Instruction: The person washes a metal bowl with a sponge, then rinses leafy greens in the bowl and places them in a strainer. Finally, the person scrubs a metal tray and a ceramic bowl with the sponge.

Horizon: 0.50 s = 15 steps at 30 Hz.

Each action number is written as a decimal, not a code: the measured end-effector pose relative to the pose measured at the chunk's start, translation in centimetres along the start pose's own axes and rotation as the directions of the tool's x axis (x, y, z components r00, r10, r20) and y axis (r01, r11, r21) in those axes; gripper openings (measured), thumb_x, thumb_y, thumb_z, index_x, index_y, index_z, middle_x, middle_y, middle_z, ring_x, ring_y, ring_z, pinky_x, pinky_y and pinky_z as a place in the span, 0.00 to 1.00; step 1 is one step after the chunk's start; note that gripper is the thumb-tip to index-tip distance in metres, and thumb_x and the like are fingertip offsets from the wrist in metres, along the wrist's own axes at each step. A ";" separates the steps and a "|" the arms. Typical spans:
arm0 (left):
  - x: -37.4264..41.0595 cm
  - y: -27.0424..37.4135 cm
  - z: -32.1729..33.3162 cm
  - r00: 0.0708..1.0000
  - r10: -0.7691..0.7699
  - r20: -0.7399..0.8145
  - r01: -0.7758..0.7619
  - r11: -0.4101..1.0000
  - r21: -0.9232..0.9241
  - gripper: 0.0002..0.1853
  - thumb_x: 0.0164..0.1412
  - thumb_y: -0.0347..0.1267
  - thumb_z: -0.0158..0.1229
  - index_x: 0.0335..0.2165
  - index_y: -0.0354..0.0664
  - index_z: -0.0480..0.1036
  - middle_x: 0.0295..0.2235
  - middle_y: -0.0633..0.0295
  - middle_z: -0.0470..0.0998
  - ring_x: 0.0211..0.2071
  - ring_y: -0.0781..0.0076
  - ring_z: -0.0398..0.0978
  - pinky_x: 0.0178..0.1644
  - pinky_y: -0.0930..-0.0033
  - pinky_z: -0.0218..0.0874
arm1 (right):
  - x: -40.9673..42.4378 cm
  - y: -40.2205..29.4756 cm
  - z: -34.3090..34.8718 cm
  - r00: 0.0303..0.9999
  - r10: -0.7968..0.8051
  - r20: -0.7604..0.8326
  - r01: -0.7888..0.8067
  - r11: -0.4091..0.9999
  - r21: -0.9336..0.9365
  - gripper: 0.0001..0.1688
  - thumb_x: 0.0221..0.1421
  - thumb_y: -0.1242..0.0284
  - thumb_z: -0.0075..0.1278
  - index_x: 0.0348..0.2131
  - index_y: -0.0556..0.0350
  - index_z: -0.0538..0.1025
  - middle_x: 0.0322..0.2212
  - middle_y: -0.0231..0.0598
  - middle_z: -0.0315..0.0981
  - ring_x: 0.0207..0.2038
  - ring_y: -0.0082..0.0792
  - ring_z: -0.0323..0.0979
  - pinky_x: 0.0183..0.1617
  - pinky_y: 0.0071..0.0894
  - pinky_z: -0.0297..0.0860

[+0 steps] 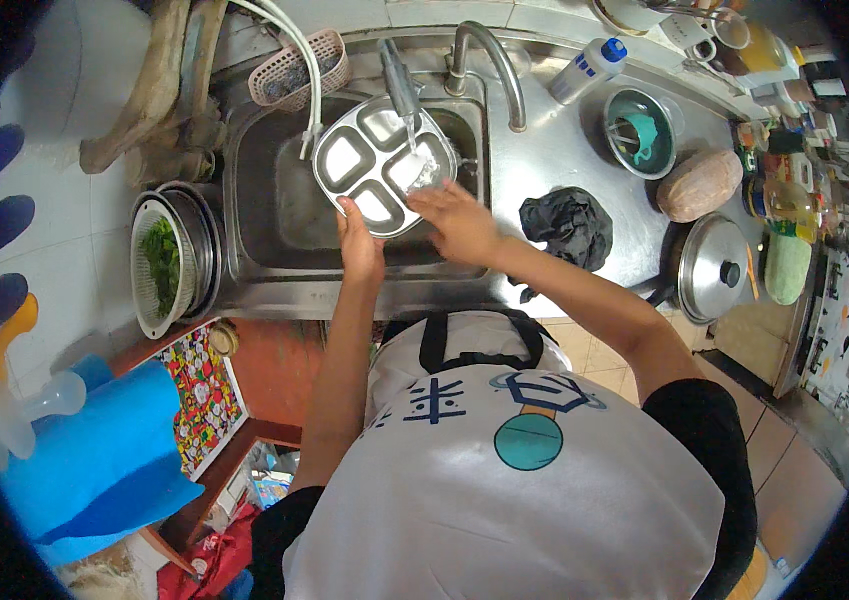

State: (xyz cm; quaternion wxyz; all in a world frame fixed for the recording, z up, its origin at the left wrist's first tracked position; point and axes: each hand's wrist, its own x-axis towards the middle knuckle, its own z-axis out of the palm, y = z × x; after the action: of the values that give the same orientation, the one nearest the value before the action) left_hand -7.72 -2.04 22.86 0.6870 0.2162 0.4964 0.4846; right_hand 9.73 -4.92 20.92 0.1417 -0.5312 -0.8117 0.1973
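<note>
My left hand [362, 244] grips the near rim of a stainless steel divided tray [378, 171], thumb on its upper side. The round-cornered tray is held over the sink basin [274, 236], its compartments facing up. From a grey faucet spout [399, 79], water [412, 135] runs into the right-hand compartment and splashes there. My right hand [454, 221] lies at that compartment's near edge, fingers slightly blurred and spread, palm down. Whether its fingertips touch the metal I cannot tell. Part of the basin is hidden under the tray.
A pink basket [297, 71] and a curved metal faucet [480, 45] stand behind the basin. Nested bowls and a white colander [140, 285] with leafy greens are at left. On the right counter are a black plastic bag [567, 225], a metal bowl [638, 101] and a lidded pan [709, 259].
</note>
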 end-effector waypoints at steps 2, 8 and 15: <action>-0.3 -0.5 -0.3 0.999 -0.046 0.003 0.046 0.998 -0.032 0.31 0.62 0.51 0.35 0.56 0.45 0.47 0.53 0.55 0.60 0.51 0.61 0.64 0.50 0.58 0.63 | 1.1 -0.3 -2.3 0.995 0.099 -0.022 -0.102 0.983 -0.150 0.44 0.36 0.76 0.53 0.56 0.55 0.58 0.57 0.43 0.53 0.60 0.36 0.50 0.65 0.46 0.36; -0.4 -3.2 -1.9 0.975 -0.214 0.058 0.222 0.938 -0.266 0.35 0.60 0.57 0.30 0.55 0.44 0.50 0.51 0.56 0.63 0.51 0.57 0.63 0.51 0.51 0.61 | 1.4 -1.6 -0.2 0.985 -0.159 -0.070 0.171 0.960 0.223 0.37 0.42 0.71 0.48 0.55 0.52 0.60 0.53 0.44 0.60 0.52 0.42 0.63 0.60 0.44 0.50; -1.7 -5.0 0.8 0.978 -0.198 0.064 0.209 0.934 -0.290 0.37 0.58 0.59 0.33 0.56 0.45 0.51 0.53 0.56 0.61 0.52 0.58 0.63 0.51 0.50 0.59 | 3.2 1.6 -4.1 0.935 -0.072 -0.346 0.101 0.993 0.067 0.24 0.52 0.64 0.44 0.48 0.53 0.69 0.48 0.42 0.66 0.50 0.43 0.63 0.57 0.40 0.55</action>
State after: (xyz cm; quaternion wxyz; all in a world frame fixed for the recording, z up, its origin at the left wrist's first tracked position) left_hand -4.76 -5.57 20.07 0.7664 0.0667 0.4264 0.4758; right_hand 11.56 -0.71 23.86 0.3115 -0.5147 -0.7883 0.1290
